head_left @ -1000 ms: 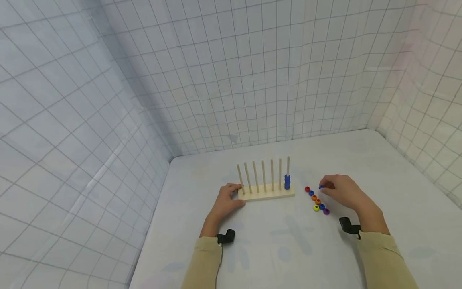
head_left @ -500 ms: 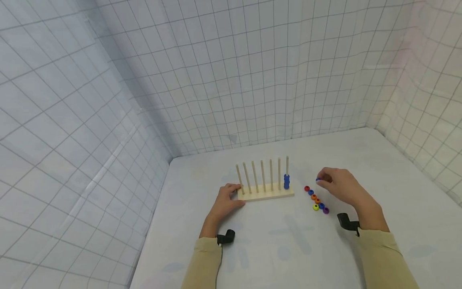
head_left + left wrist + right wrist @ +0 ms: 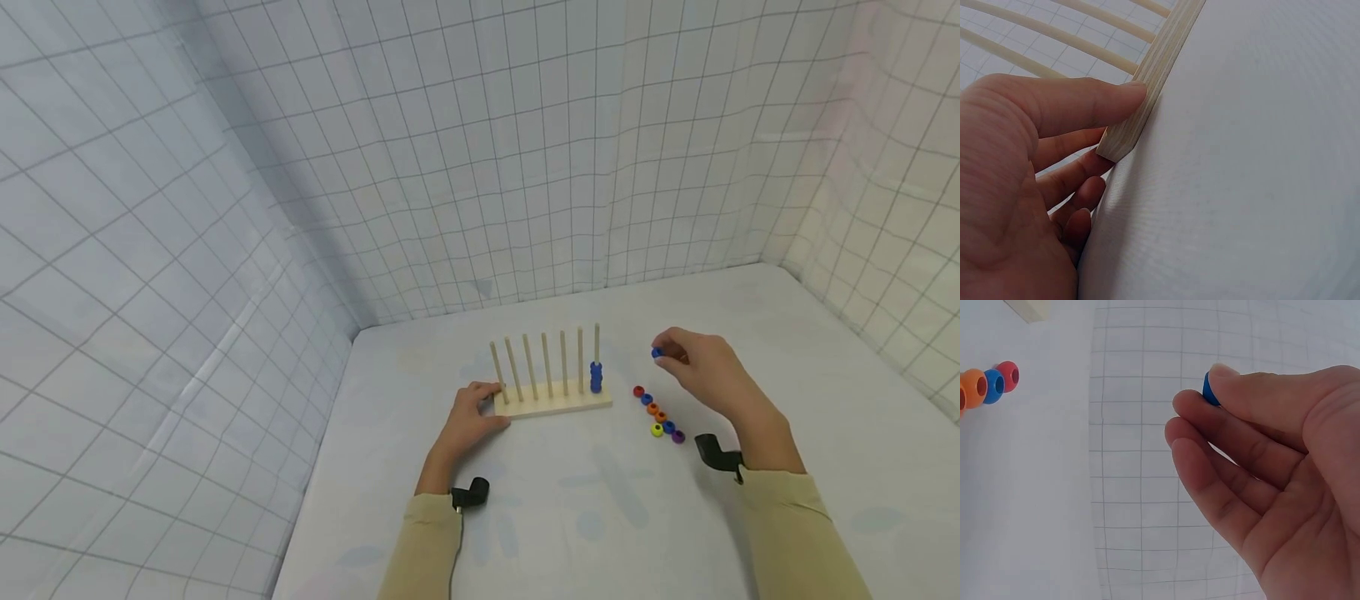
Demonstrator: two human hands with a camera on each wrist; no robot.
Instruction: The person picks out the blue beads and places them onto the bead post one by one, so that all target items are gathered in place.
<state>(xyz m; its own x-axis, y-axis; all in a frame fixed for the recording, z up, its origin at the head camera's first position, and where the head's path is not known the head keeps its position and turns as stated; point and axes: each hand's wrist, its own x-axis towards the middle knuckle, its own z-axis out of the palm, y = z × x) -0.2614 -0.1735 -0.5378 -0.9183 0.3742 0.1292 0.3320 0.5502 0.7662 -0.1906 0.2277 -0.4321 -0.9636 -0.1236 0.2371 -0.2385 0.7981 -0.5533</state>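
A wooden peg rack (image 3: 553, 405) with several upright pegs stands on the table. Blue beads (image 3: 596, 377) are stacked on its rightmost peg. My left hand (image 3: 468, 419) grips the rack's left end; in the left wrist view the thumb lies along the front edge of the base (image 3: 1147, 94) and the fingers reach behind it. Raised to the right of the rack, my right hand (image 3: 703, 367) pinches a blue bead (image 3: 1210, 389) between thumb and index finger. Below that hand, loose beads lie in a slanting line, among them a red bead (image 3: 638, 391) and a yellow bead (image 3: 657, 430).
Also in the line are an orange bead (image 3: 653, 409) and a purple bead (image 3: 678, 437). The white table (image 3: 555, 517) meets grid-patterned cloth walls (image 3: 510, 167) at the back and both sides. Black wrist cameras sit at both cuffs.
My right hand has lifted the blue bead up from beside the bead line, moving slightly left and away from me. The left hand and the rack have stayed in place.
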